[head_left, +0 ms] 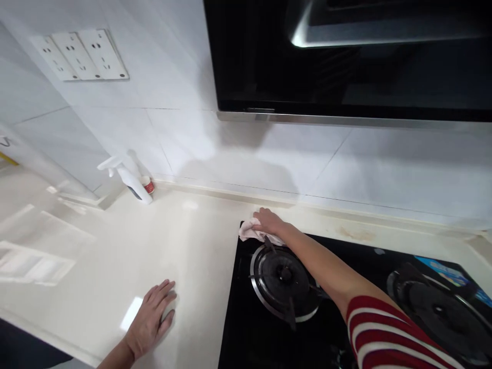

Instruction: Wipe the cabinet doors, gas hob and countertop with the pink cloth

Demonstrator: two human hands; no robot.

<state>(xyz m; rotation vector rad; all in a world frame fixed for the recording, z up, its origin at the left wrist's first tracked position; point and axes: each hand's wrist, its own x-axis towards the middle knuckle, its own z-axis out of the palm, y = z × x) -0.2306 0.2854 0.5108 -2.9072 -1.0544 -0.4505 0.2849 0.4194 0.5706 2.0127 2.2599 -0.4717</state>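
My right hand grips a pale pinkish cloth and presses it on the far left corner of a black gas stove. The cloth lies just behind the left burner, and its far part is hidden under my fingers. On the pale countertop to the left of the stove, my left hand rests palm down with its fingers stretched out, holding nothing.
A white spray bottle stands by the wall next to a small red-and-white cup. Over the stove hangs a black range hood. Brownish stains mark the counter behind the stove. The right burner is partly behind my arm.
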